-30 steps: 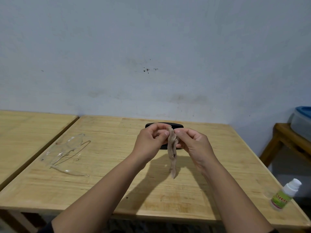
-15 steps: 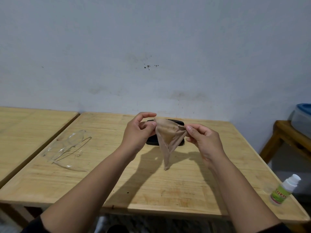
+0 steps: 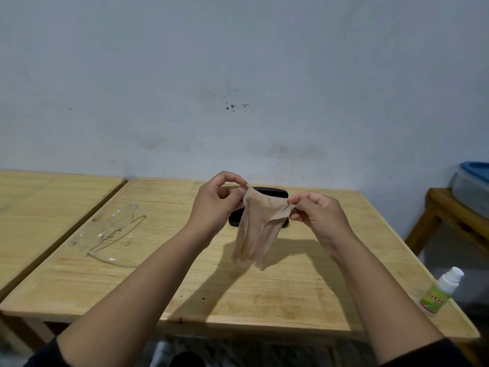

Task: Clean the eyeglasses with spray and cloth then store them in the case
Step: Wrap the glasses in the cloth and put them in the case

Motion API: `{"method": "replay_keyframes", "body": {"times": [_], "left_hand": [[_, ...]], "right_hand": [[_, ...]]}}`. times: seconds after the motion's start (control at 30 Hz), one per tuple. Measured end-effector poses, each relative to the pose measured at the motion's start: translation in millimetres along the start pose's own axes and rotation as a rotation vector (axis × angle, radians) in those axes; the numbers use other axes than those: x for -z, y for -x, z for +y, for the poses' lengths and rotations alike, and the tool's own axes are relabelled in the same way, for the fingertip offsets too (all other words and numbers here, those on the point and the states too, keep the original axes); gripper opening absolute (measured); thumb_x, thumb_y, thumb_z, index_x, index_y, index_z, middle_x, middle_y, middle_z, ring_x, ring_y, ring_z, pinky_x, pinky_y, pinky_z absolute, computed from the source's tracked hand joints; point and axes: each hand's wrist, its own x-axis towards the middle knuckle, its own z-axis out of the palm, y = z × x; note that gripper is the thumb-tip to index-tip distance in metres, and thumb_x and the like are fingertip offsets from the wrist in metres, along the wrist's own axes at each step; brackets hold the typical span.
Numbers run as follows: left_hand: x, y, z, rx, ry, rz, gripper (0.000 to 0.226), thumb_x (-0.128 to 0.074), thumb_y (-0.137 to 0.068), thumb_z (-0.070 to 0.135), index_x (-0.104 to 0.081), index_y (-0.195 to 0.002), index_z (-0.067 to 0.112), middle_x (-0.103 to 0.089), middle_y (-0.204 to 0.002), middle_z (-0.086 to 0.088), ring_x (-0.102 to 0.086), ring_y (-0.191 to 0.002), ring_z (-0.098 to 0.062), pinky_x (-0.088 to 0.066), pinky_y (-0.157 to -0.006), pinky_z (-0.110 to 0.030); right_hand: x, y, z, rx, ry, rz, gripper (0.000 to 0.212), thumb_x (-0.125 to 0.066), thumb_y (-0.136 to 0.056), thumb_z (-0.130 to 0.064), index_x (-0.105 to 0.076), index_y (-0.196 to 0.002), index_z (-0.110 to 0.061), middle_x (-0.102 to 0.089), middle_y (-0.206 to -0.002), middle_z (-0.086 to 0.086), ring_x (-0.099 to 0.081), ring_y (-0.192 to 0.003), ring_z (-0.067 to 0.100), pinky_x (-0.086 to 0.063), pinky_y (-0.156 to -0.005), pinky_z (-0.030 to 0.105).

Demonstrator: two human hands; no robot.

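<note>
A small beige cloth (image 3: 258, 229) hangs in the air above the middle of the wooden table (image 3: 264, 295). My left hand (image 3: 218, 201) pinches its top left corner and my right hand (image 3: 318, 213) pinches its top right corner. Clear eyeglasses (image 3: 109, 233) lie on the table's left side, well apart from both hands. A black case (image 3: 270, 194) lies flat behind the cloth, mostly hidden by it and by my hands. A small white spray bottle with a green label (image 3: 440, 292) stands at the table's right front edge.
A second wooden table (image 3: 39, 207) adjoins on the left, with a narrow gap between. At the far right a wooden stool (image 3: 447, 218) carries a clear box with a blue lid (image 3: 472, 186). A pale wall rises right behind the table.
My hands have drawn apart, spreading the cloth from a narrow bunched strip into a wider hanging sheet. The eyeglasses, case and bottle have stayed where they were.
</note>
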Motion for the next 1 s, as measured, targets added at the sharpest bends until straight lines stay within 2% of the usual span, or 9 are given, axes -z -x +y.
{"method": "replay_keyframes", "body": {"times": [0.13,0.23,0.27,0.43,0.57,0.67,0.8,0.9,1.0], "left_hand": [[0.6,0.0,-2.1,0.031,-0.011,0.031,0.018,-0.060,-0.085,0.007,-0.068,-0.076,0.021,-0.071,-0.073,0.002,-0.066,-0.071,-0.011,-0.054,-0.086,-0.040],[4.0,1.2,-6.0,0.063,-0.016,0.080,0.009,-0.067,-0.078,0.014,-0.071,-0.073,0.020,-0.071,-0.075,0.001,-0.067,-0.075,-0.011,-0.053,-0.090,-0.044],[5.4,1.7,-7.1,0.061,-0.031,0.090,0.003,-0.072,-0.075,0.019,-0.071,-0.073,0.020,-0.071,-0.075,0.000,-0.068,-0.076,-0.012,-0.053,-0.090,-0.044],[15.2,-3.6,-13.5,0.018,-0.209,0.172,0.012,-0.078,-0.069,0.021,-0.066,-0.070,0.023,-0.069,-0.073,0.004,-0.065,-0.074,-0.013,-0.055,-0.083,-0.038],[19.5,-12.0,-18.9,0.000,-0.276,0.170,0.015,-0.073,-0.076,0.018,-0.062,-0.077,0.027,-0.071,-0.077,0.003,-0.067,-0.078,-0.015,-0.051,-0.078,-0.029],[16.3,-23.6,-19.8,-0.025,-0.324,0.154,0.017,-0.068,-0.080,0.016,-0.059,-0.088,0.027,-0.072,-0.081,0.007,-0.068,-0.080,-0.011,-0.047,-0.075,-0.023],[10.9,-40.8,-10.2,-0.098,-0.334,0.170,0.019,-0.060,-0.085,0.011,-0.057,-0.097,0.026,-0.073,-0.085,0.009,-0.067,-0.086,-0.008,-0.048,-0.082,-0.023],[10.1,-42.9,-1.4,-0.178,-0.341,0.180,0.019,-0.056,-0.087,0.010,-0.056,-0.099,0.025,-0.072,-0.086,0.015,-0.066,-0.089,-0.003,-0.046,-0.082,-0.020],[15.5,-31.2,-5.2,-0.194,-0.338,0.137,0.020,-0.057,-0.087,0.009,-0.057,-0.098,0.025,-0.071,-0.082,0.018,-0.066,-0.085,0.001,-0.046,-0.078,-0.016]], "right_hand": [[-0.9,6.2,2.4,0.038,0.004,-0.052,0.008,-0.072,-0.077,-0.008,-0.067,-0.072,-0.008,-0.065,-0.067,0.005,-0.058,-0.059,0.011,-0.051,-0.067,0.025],[1.2,3.3,6.4,0.048,0.067,-0.019,0.014,-0.073,-0.074,0.000,-0.065,-0.073,-0.011,-0.061,-0.065,0.005,-0.057,-0.053,0.008,-0.051,-0.064,0.023],[1.8,2.4,7.1,0.041,0.088,-0.020,0.015,-0.072,-0.075,0.002,-0.066,-0.073,-0.012,-0.061,-0.066,0.006,-0.058,-0.054,0.009,-0.052,-0.066,0.025],[13.0,-5.3,10.4,0.052,0.236,-0.013,0.015,-0.071,-0.077,-0.001,-0.068,-0.071,-0.015,-0.064,-0.064,0.004,-0.059,-0.060,0.014,-0.052,-0.076,0.037],[21.2,-17.0,6.7,0.097,0.392,0.013,0.017,-0.070,-0.078,-0.003,-0.066,-0.072,-0.018,-0.062,-0.064,0.003,-0.059,-0.061,0.017,-0.050,-0.069,0.026],[24.3,-28.2,0.9,0.141,0.503,0.033,0.015,-0.068,-0.079,-0.003,-0.064,-0.083,-0.017,-0.065,-0.069,0.001,-0.061,-0.065,0.012,-0.045,-0.064,0.019],[26.5,-42.2,-13.3,0.214,0.508,0.112,0.022,-0.066,-0.076,-0.002,-0.065,-0.091,-0.017,-0.067,-0.081,-0.002,-0.060,-0.072,0.006,-0.044,-0.064,0.007],[28.8,-41.5,-26.3,0.292,0.423,0.135,0.022,-0.063,-0.077,0.000,-0.064,-0.090,-0.018,-0.069,-0.085,-0.002,-0.063,-0.078,0.007,-0.047,-0.073,0.012],[34.3,-32.2,-26.3,0.311,0.387,0.081,0.023,-0.065,-0.078,0.002,-0.064,-0.087,-0.019,-0.069,-0.083,-0.004,-0.064,-0.077,0.005,-0.050,-0.074,0.014]]}}
